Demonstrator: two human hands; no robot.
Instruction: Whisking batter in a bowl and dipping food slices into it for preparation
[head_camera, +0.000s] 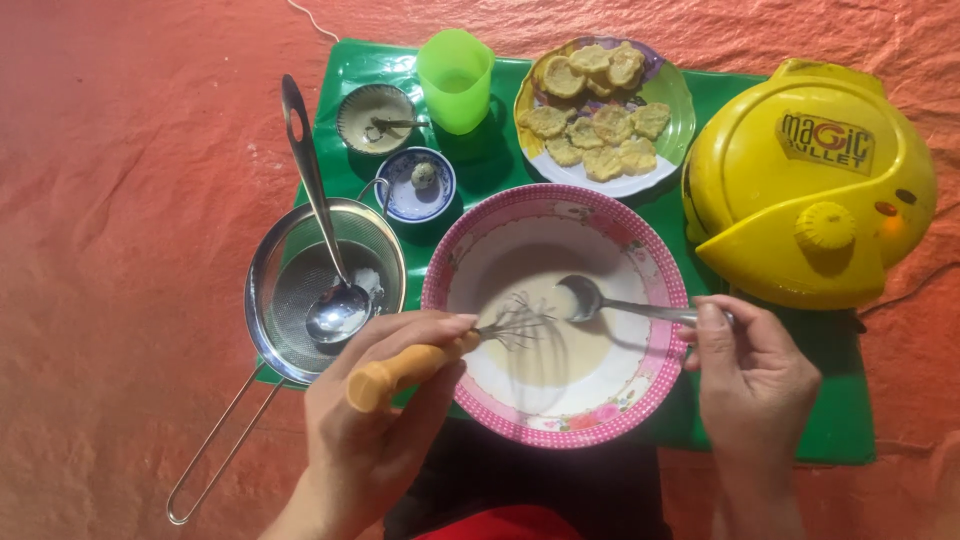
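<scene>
Far left, a metal sieve is seen resting on the edge of the green mat, its long wire handle running down-left onto the orange cloth. A ladle is laid inside it, handle pointing up.

Behind the sieve, a small grey bowl and a small blue bowl are placed, with a green cup just beside them.

The left hand is closed around the wooden handle of a whisk; the wire head is dipped in pale batter inside the pink-rimmed bowl, centre of the mat, close to the person.

A spoon is held pinched in the fingers of the right hand, its bowl resting in the batter near the whisk head.

Behind the pink bowl, a plate loaded with small fried cakes is seen. Far right, a yellow round lidded appliance is set, lid shut, on the mat's edge.
</scene>
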